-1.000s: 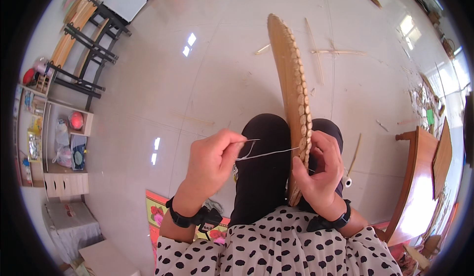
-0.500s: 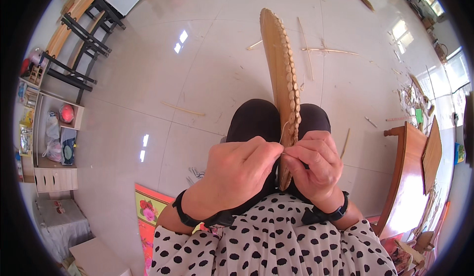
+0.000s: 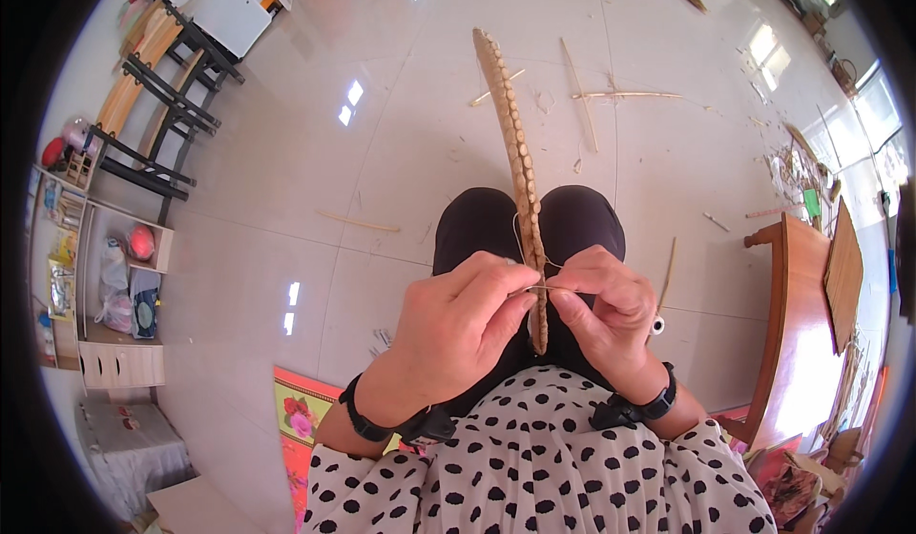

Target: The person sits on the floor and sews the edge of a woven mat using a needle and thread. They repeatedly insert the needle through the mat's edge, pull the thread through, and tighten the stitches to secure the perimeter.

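A long, curved tan piece (image 3: 520, 157) with a row of round bumps along its edge stands on edge between my knees, which are in dark trousers (image 3: 472, 224). A pale thread (image 3: 517, 233) hangs in a loop beside it. My left hand (image 3: 458, 314) pinches a thin needle-like line (image 3: 542, 287) at the piece's lower part, its thumb and forefinger just left of the edge. My right hand (image 3: 606, 314) is closed in a pinch at the same line, just right of the edge. Whether the line is a needle or taut thread is hard to tell.
Scattered strips (image 3: 627, 96) lie on the tiled floor (image 3: 258, 171). Wooden benches (image 3: 143, 104) and shelving (image 3: 124, 343) line the left. A wooden table (image 3: 801, 324) stands at the right, with boards beside it. A floral mat (image 3: 296, 410) lies at lower left.
My left hand has moved right to meet my right hand at the piece. The piece's top has swung leftward in view, and it now shows more of its bumpy edge.
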Available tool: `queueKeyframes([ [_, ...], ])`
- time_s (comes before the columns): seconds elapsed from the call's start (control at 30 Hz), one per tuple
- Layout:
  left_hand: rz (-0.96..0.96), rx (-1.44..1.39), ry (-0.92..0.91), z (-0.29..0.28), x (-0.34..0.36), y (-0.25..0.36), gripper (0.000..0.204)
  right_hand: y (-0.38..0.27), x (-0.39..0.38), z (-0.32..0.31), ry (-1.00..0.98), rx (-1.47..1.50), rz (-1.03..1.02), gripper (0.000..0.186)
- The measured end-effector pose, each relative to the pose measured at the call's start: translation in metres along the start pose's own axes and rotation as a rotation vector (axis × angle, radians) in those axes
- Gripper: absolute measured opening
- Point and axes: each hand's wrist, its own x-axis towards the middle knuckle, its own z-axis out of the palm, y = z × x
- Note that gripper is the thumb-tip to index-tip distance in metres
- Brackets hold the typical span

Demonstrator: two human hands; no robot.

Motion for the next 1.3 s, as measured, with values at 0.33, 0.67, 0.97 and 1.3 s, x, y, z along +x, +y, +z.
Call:
queueKeyframes([
  [0.33,-0.146,-0.060,-0.014,0.009,-0.004,0.001,0.011,0.004,-0.010,0.001,-0.002,0.181,0.133,0.006],
  [0.67,-0.056,0.178,-0.021,0.021,-0.005,-0.003,0.010,0.009,-0.016,0.010,0.091,0.372,0.338,0.006],
  [0.97,-0.030,0.235,-0.077,0.027,-0.007,-0.012,0.011,0.013,-0.017,0.019,0.171,0.468,0.368,0.008],
  [1.3,-0.091,0.054,-0.014,0.040,-0.001,-0.008,0.020,0.015,-0.014,0.020,0.270,0.714,0.449,0.007],
])
